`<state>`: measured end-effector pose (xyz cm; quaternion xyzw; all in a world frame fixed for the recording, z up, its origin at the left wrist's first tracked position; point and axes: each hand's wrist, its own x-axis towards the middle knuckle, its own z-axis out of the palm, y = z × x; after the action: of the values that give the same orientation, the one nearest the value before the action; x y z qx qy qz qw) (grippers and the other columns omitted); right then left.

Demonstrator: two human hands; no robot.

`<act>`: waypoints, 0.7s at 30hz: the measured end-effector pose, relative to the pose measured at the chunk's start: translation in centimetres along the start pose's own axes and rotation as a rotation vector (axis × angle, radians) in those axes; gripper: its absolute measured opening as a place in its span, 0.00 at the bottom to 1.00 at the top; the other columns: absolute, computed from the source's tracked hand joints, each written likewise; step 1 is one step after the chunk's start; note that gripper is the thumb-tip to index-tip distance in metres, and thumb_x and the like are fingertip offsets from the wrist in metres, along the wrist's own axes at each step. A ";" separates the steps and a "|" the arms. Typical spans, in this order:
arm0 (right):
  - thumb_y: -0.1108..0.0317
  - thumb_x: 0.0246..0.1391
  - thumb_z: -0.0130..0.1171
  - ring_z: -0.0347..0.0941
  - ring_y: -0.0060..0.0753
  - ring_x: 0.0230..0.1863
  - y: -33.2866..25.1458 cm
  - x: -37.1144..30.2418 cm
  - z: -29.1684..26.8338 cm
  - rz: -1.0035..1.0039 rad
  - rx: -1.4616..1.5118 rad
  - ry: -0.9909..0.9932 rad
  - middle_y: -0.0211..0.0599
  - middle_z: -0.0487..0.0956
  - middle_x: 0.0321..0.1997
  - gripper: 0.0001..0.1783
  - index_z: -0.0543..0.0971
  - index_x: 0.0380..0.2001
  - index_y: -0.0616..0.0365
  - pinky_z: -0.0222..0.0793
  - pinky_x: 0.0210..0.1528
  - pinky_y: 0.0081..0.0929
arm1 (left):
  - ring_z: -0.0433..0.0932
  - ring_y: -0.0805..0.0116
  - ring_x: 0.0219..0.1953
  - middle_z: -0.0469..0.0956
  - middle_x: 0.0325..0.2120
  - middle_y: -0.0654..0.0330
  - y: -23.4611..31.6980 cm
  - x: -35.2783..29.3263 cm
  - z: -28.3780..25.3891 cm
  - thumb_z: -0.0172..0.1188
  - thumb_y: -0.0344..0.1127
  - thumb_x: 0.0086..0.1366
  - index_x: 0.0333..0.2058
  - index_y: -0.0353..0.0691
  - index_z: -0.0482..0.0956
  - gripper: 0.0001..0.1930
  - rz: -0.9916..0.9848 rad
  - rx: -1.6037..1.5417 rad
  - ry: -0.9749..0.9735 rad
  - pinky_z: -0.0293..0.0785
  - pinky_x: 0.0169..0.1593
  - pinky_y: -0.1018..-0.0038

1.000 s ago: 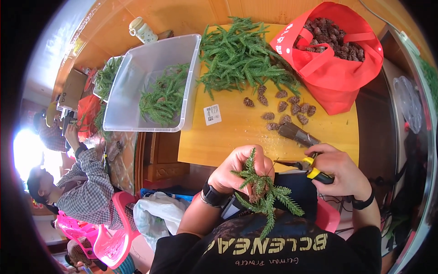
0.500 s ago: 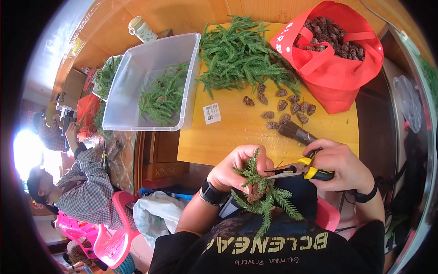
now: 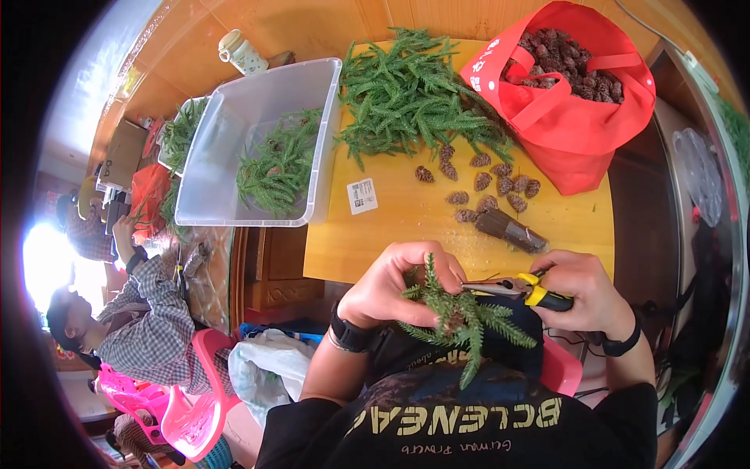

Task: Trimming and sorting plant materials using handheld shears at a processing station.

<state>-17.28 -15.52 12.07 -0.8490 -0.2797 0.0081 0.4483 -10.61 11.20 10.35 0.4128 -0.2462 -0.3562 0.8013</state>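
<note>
Now pinching a green sprig (image 3: 473, 319) in the left hand (image 3: 406, 283), with the fingers clamped on it, low in front of the black shirt (image 3: 461, 414) and just off the near edge of the counter (image 3: 375, 242). Fanning out in several needled tips, with a bit of brown showing at the middle, too covered to make out. And over to the right hand (image 3: 584, 289), wrapped round a pair of pliers (image 3: 539, 295), yellow and black at the handles, with the fingers clamped on the grips. Aimed leftward, metal tips right by the left fingertips; impossible to tell whether touching. Up on the yellow top, just beyond: a slanting brown bundle (image 3: 510, 231), then a loose scatter of pine cones (image 3: 483, 181) and a white label (image 3: 362, 196). Heaped at the far side: a pile of greenery (image 3: 414, 102), near a red bag (image 3: 582, 160) filled with more cones. To the left: a clear plastic bin (image 3: 223, 176) with more sprigs (image 3: 277, 168) inside. Farther left: a person in a checked shirt (image 3: 152, 324), near a pink chair (image 3: 199, 414).
</note>
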 end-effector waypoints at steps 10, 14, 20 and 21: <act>0.73 0.27 0.64 0.75 0.47 0.30 -0.2 -0.9 0.5 0.061 -0.004 0.096 0.44 0.74 0.21 0.09 0.74 0.17 0.61 0.70 0.30 0.31 | 0.77 0.60 0.33 0.76 0.30 0.50 2.2 0.5 1.3 0.70 0.28 0.44 0.31 0.34 0.74 0.16 0.333 0.880 -0.118 0.72 0.36 0.72; 0.73 0.26 0.62 0.75 0.46 0.32 -0.1 -0.7 -0.1 0.004 -0.087 0.115 0.40 0.73 0.19 0.08 0.73 0.15 0.60 0.71 0.30 0.32 | 0.76 0.65 0.34 0.76 0.31 0.55 0.9 0.0 2.5 0.70 0.30 0.44 0.36 0.34 0.69 0.21 0.180 0.671 0.101 0.71 0.38 0.74; 0.74 0.26 0.62 0.75 0.46 0.33 -0.1 -1.1 0.2 0.007 -0.149 0.168 0.39 0.72 0.18 0.08 0.72 0.15 0.60 0.71 0.31 0.32 | 0.74 0.72 0.34 0.75 0.29 0.60 1.5 0.3 3.3 0.70 0.27 0.44 0.32 0.34 0.70 0.18 -0.062 0.601 0.196 0.70 0.39 0.77; 0.74 0.26 0.62 0.75 0.46 0.33 -0.1 -1.2 0.2 0.008 -0.150 0.170 0.39 0.72 0.18 0.08 0.72 0.15 0.60 0.71 0.31 0.32 | 0.74 0.72 0.34 0.75 0.28 0.60 1.6 0.4 3.3 0.70 0.26 0.44 0.31 0.34 0.71 0.17 -0.113 0.620 0.199 0.70 0.38 0.78</act>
<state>-18.41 -15.87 11.71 -0.8789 -0.2371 -0.0833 0.4055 -12.11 9.93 13.50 0.6829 -0.2404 -0.2661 0.6365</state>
